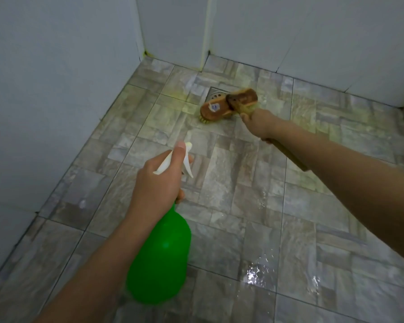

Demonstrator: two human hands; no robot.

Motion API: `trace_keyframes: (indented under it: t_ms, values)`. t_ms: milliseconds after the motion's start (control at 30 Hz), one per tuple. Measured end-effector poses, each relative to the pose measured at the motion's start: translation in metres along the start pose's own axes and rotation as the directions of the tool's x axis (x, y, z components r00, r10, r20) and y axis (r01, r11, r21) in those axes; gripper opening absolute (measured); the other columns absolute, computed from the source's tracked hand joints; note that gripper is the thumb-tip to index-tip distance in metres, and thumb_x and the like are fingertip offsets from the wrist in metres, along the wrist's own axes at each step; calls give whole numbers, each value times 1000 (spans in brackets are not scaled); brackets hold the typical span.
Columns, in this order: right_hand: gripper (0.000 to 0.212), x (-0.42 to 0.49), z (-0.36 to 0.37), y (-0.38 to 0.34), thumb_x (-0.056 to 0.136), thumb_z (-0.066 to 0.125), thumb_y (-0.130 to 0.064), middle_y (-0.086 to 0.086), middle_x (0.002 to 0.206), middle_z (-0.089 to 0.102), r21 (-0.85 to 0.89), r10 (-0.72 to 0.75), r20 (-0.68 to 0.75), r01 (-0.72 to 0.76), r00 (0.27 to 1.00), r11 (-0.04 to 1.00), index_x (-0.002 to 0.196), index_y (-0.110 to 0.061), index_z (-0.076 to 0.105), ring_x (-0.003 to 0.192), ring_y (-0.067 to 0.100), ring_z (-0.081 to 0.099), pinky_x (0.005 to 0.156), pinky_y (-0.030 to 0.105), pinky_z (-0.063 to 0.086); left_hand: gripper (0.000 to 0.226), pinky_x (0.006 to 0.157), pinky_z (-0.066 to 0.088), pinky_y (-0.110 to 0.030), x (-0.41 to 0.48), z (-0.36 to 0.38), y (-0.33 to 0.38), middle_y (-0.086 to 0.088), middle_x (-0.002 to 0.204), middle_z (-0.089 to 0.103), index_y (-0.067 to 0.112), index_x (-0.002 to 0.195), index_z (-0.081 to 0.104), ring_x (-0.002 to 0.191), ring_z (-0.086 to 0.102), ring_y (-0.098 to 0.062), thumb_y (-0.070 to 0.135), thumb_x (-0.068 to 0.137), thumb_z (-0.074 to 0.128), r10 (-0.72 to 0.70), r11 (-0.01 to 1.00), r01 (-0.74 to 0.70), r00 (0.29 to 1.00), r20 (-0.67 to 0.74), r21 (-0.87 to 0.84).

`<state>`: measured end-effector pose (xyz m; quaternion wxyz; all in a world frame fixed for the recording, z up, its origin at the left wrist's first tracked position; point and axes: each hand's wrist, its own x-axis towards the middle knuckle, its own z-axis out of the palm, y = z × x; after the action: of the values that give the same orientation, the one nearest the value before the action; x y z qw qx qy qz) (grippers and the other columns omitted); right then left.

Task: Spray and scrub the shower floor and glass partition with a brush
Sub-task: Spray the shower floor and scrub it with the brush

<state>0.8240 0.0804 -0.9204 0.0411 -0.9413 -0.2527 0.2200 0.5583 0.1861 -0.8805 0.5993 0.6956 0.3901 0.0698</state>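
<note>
Wooden oblong brush lies crosswise on wet tiles, my right hand gripping its handle, left hand clutching the green bottle.

Wooden brush, glossy plastic bottle, wet floor tiles.

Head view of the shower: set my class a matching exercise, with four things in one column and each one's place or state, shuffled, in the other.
Things
1. spray bottle
2. brush
3. floor drain
4. floor tiles

Places or states
A. partly covered by the brush head
B. gripped by the left hand
C. wet, with shining puddles
D. held by its handle in the right hand

Pairs: 1-B, 2-D, 3-A, 4-C
</note>
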Motion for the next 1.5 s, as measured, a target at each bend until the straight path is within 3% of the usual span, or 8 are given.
trace_keyframes:
  t_ms: [200, 333, 567, 767, 933, 1267, 1400, 1500]
  values:
    - [55, -28, 12, 9, 101, 23, -46, 13, 63, 54, -53, 40, 25, -38, 999, 998, 71, -6, 47, 44, 25, 53, 45, 28, 43, 48, 42, 44, -18, -4, -15, 1, -4, 91, 76, 29, 87, 78, 36, 52, -8, 56, 100, 40, -54, 998, 53, 998, -35, -30]
    - [53, 9, 4, -26, 103, 24, -40, 17, 72, 53, 29, 15, -21, -15, 1000, 999, 95, 2, 55, 50, 26, 50, 49, 32, 45, 46, 41, 43, -20, -5, -14, 4, -3, 89, 76, 30, 85, 77, 36, 51, -8, 56, 100, 42, -13, 999, 12, 999, -42, -38]
    - [34, -92, 44, -10, 103, 26, -38, 10, 71, 51, 83, 73, 43, -77, 996, 994, 95, -13, 47, 50, 23, 50, 40, 30, 43, 39, 50, 47, -30, -22, -20, 2, -8, 98, 76, 44, 81, 74, 38, 52, -9, 57, 100, 42, 5, 999, -8, 998, -62, -46]
    - [51, -80, 37, -19, 102, 26, -41, 18, 89, 61, 115, 110, 38, -114, 993, 987, 111, 1, 55, 59, 27, 55, 43, 27, 41, 40, 47, 45, -28, -41, -25, -3, -5, 95, 77, 38, 86, 73, 38, 53, -11, 54, 102, 41, 63, 998, -61, 996, -67, 31]
    - [41, -203, 78, 0, 103, 26, -38, 16, 95, 63, 54, 102, 131, -110, 986, 993, 104, -8, 55, 68, 26, 53, 64, 33, 45, 34, 47, 47, -27, -71, -35, -19, -4, 97, 77, 41, 86, 70, 37, 52, -11, 52, 102, 43, 39, 999, -35, 995, -97, 42]
    - [44, -225, 103, -36, 102, 29, -38, 14, 92, 57, 60, 17, 137, -25, 990, 998, 105, -4, 55, 73, 26, 51, 64, 31, 40, 37, 48, 47, -28, -127, -87, -44, 8, 86, 76, 39, 85, 75, 38, 52, -10, 54, 101, 44, -4, 999, 13, 976, -217, 42]
    - [40, -212, 124, -101, 102, 29, -35, 12, 109, 60, 51, -238, 88, 234, 967, 971, 131, -16, 48, 95, 32, 60, 73, 33, 42, 31, 56, 50, -39, -136, -108, -57, 11, 90, 77, 57, 78, 71, 42, 55, -15, 57, 98, 47, -21, 1000, 15, 962, -272, -25]
    - [41, -157, 112, -159, 103, 28, -32, 16, 114, 62, 77, -285, 106, 278, 953, 957, 121, -7, 54, 97, 32, 60, 69, 31, 41, 32, 54, 49, -35, -140, -120, -62, 7, 89, 77, 49, 81, 74, 38, 52, -13, 53, 100, 48, -30, 999, 19, 942, -335, -36]
